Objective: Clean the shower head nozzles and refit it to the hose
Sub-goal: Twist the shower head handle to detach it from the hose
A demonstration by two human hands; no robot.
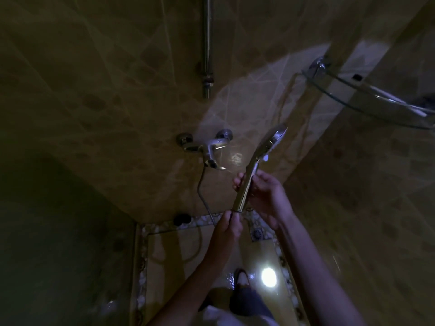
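Head view, dim shower stall. Shower head (pixel 274 140) is held up in mid-air, tilted, face to the upper right, in front of the tiled wall (pixel 106 90). Right hand (pixel 266 196) has its grip curled round the chrome handle. Left hand (pixel 229 228) has its grip pinching the handle's bottom end, where the hose (pixel 202 196) meets it. Hose runs up to the mixer tap (pixel 207 149). Glass corner shelf (pixel 367 95) upper right.

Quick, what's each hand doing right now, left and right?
Left hand: closed, pinching the hose end at the base of the shower head's handle.
Right hand: closed, gripping the shower head handle.
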